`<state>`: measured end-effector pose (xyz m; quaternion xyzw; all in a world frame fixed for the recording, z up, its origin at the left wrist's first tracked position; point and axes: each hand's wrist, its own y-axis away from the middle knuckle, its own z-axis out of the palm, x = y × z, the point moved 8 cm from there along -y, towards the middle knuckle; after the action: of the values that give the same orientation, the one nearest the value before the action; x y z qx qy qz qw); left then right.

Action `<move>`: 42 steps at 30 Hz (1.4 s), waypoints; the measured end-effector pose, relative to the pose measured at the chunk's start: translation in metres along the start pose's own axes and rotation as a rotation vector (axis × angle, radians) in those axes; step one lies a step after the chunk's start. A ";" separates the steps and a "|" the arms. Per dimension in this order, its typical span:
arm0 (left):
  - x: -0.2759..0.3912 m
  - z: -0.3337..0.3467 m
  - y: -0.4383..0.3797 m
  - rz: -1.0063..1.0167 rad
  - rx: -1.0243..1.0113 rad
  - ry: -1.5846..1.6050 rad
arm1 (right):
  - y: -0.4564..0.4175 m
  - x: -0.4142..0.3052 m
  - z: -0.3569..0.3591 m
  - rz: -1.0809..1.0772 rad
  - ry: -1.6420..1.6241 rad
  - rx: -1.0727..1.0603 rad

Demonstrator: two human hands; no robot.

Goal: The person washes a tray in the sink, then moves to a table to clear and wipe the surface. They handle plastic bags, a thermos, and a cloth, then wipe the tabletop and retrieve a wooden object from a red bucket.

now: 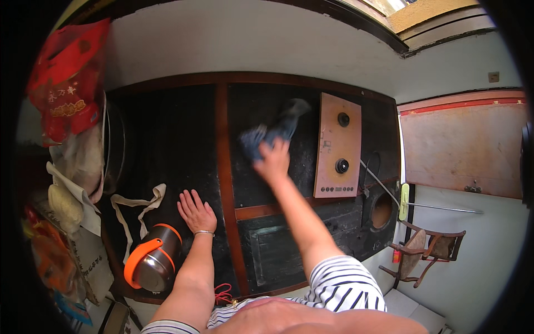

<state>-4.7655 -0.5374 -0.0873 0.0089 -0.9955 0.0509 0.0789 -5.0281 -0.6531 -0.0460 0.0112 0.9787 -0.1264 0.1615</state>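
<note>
My right hand (274, 160) is stretched forward over the dark tabletop (300, 175), gripping a blue cloth (271, 135). The cloth is blurred, and one end of it trails toward the wall. My left hand (197, 212) lies palm down on the same surface with fingers spread, holding nothing; a bracelet circles its wrist. Left of that hand stands a metal insulated container (156, 267) with an orange handle and bands. A cream fabric strap (137, 203) lies loosely behind the container. To the right of the cloth is a pinkish cooktop panel (338, 146) with two black knobs.
Red plastic packaging (69, 83) and pale bags crowd the left side. A reddish-brown strip (225, 167) divides the tabletop. At the right are a round opening (381, 211), a green-headed long-handled tool (404, 202) and a wooden chair (421, 250). A wall (250, 41) runs along the back.
</note>
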 end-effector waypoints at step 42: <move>-0.039 -0.001 0.019 -0.052 0.264 0.276 | 0.098 -0.126 0.021 0.037 -0.206 -0.358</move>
<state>-4.7274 -0.5180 -0.0939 0.0379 -0.9594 0.1797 0.2142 -4.8955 -0.5611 -0.0488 -0.0126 0.9635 0.0523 0.2622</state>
